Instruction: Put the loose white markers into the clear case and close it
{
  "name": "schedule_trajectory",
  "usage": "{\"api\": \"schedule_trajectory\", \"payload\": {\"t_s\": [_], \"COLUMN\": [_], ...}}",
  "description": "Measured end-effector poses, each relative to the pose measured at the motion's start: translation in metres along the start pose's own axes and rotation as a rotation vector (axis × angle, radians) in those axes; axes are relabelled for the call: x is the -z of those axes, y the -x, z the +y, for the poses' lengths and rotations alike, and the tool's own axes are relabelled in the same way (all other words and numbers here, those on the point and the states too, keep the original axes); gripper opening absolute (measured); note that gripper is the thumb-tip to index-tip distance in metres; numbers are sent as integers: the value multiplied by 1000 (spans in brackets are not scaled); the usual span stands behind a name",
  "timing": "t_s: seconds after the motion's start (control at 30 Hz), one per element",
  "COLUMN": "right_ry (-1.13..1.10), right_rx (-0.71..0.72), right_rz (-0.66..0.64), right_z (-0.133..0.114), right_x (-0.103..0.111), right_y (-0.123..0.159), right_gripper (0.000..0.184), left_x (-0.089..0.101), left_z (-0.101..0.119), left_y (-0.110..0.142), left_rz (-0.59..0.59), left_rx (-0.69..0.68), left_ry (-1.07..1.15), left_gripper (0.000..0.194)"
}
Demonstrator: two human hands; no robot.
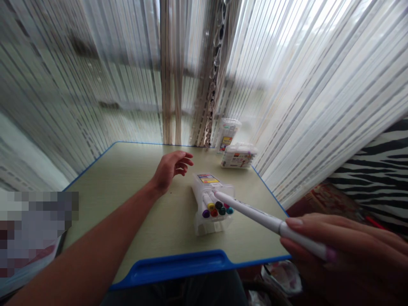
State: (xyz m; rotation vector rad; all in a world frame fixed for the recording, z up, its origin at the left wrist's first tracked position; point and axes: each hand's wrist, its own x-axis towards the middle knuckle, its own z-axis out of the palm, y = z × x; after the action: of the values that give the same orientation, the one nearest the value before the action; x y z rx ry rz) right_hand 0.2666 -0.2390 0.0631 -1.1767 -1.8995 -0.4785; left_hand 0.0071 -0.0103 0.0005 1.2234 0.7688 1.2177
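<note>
My right hand [344, 244] pinches a white marker [255, 213] near its purple end cap, at the lower right. The marker's far tip points into the open mouth of a clear plastic marker case [211, 199] lying on its side on the table. Several markers with coloured caps sit inside the case. My left hand [172, 168] hovers over the table just left of the case, fingers loosely curled and apart, holding nothing.
The small pale green table [127, 182] has a blue rim and a blue tray lip at the near edge. Two more clear marker boxes [237, 155] stand at the far right corner. Sheer striped curtains surround the table. A zebra-patterned cushion [379, 170] lies at right.
</note>
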Motion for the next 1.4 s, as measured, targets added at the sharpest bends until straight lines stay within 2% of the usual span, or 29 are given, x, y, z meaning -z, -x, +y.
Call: {"api": "schedule_trajectory", "payload": {"t_s": [0.03,0.1,0.27,0.37,0.57,0.8,0.97,1.4], "right_ry": [33,54,-2,-44,-15,-102,-174,-96], "right_rx": [61,88,48,83,133,126,86,118], "right_rz": [-98,-107,24,-25,-121,-81,-116,-112], "right_z": [-6,-14,-22,-25,-23,-25,-26,-21], "right_x": [0,-1,-15,-22,-27,-45,-56,-73], "right_y": [-9,-13,-4,-13,-22,-23,-29,-30], "right_gripper": [43,40,23,24,33,24,20,17], "left_x": [0,0,0,0,0,0,0,1], "left_z": [0,0,-2,-2,-1,0,0,-1], "left_y": [0,0,0,0,1,0,0,-1], "left_rz": [-1,-4,-9,-9,-19,-24,-22,-33], "left_rx": [0,2,5,2,3,10,13,12], "left_ry": [-3,-8,-12,-11,-18,-20,-24,-24], "left_gripper": [35,35,35,36,36,36,36,35]}}
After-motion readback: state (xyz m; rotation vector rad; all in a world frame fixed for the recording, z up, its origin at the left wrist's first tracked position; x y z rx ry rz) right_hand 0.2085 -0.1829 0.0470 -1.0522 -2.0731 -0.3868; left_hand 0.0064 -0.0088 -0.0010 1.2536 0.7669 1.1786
